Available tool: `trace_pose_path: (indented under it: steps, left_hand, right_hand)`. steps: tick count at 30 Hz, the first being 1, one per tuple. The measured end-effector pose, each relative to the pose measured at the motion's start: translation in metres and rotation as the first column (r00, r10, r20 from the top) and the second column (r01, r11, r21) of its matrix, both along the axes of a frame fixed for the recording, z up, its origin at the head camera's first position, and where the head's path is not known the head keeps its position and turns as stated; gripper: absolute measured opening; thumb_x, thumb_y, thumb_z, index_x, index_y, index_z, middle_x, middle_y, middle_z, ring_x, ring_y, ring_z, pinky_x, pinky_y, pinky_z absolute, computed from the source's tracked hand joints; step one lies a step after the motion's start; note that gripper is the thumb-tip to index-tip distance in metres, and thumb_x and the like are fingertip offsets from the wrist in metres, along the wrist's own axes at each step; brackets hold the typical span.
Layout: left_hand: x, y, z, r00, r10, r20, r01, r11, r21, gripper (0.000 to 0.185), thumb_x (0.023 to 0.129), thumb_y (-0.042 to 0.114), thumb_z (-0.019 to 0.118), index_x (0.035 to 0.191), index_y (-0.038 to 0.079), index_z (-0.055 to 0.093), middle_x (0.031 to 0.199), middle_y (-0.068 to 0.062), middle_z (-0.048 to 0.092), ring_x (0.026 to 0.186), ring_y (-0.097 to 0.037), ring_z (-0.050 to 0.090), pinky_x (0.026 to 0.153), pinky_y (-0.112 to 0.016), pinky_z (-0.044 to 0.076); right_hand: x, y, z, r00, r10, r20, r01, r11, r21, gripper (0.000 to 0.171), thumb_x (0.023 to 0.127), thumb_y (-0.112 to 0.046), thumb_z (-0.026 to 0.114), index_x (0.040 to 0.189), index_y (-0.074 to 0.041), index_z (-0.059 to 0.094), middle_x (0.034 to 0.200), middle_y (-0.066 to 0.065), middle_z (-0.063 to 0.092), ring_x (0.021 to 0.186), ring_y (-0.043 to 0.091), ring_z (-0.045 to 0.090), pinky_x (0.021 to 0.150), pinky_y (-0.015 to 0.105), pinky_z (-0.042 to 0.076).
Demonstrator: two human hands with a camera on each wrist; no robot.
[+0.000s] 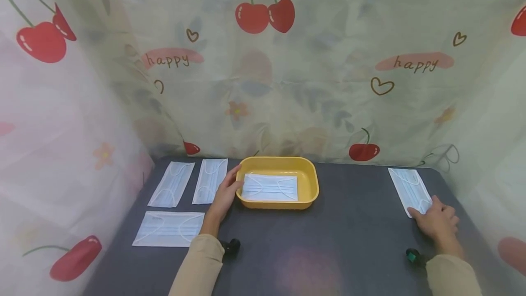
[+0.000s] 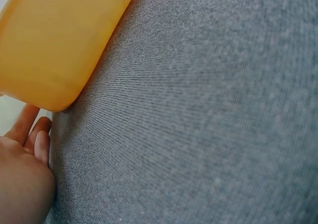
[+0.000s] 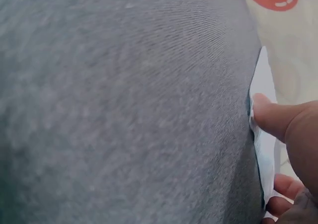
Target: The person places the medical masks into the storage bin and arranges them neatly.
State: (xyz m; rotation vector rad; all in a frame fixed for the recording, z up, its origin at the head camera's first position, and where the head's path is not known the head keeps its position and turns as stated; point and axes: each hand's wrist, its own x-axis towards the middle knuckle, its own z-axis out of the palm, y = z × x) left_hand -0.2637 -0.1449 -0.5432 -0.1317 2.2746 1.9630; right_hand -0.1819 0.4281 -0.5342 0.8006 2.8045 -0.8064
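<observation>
A yellow plastic basin (image 1: 307,182) stands toward the back of the dark table, with a pale blue face mask (image 1: 269,187) lying flat inside it. My left hand (image 1: 223,195) holds the basin's left rim; the left wrist view shows its fingers beside the basin's corner (image 2: 59,50). At the far right, another face mask (image 1: 408,188) lies lengthwise away from me. Its near end is in my right hand (image 1: 439,220), thumb on one edge and fingers at the other. In the right wrist view the thumb presses on this mask (image 3: 266,149), which bends slightly.
Left of the basin lie three more face masks: one at the far left (image 1: 171,184), one beside it (image 1: 209,181) and one crosswise nearer me (image 1: 168,229), partly behind my left forearm. Cherry-printed curtains (image 1: 312,81) enclose the table (image 1: 349,232) at the back and both sides.
</observation>
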Motion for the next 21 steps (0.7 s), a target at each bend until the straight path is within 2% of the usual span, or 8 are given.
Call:
trace_pose_path:
  steps: [7,15,21]
  left_hand:
    - [0.0,-0.001,-0.001,1.0,0.005,-0.005,-0.005,1.0,0.001,0.052,0.103,0.026,0.053,0.153,0.037,0.042,0.163,-0.007,0.04,0.154,-0.031,0.034,0.126,-0.055,0.025]
    - [0.001,-0.001,-0.001,1.0,0.001,-0.015,-0.001,1.0,-0.006,0.053,0.103,0.026,0.054,0.154,0.036,0.042,0.163,-0.009,0.04,0.153,-0.032,0.034,0.126,-0.055,0.025]
    - [0.0,-0.001,0.0,1.0,0.007,-0.013,-0.006,1.0,0.008,0.053,0.102,0.025,0.055,0.153,0.037,0.044,0.162,-0.009,0.041,0.153,-0.031,0.035,0.126,-0.055,0.025]
  right_hand:
    - [-0.004,-0.002,0.007,0.997,-0.076,0.014,0.076,0.997,-0.01,0.099,0.091,-0.038,0.066,0.154,0.011,0.006,0.144,0.052,0.009,0.135,0.066,0.015,0.109,0.073,0.025]
    - [-0.006,-0.001,0.017,0.994,-0.069,0.084,0.066,0.997,0.029,0.107,0.087,-0.045,0.069,0.146,0.018,0.008,0.135,0.058,0.014,0.128,0.069,0.018,0.106,0.073,0.027]
    - [-0.007,-0.002,0.021,0.993,-0.048,0.112,0.046,0.999,0.021,0.099,0.088,-0.044,0.069,0.137,0.025,0.017,0.131,0.058,0.02,0.124,0.07,0.02,0.103,0.072,0.028]
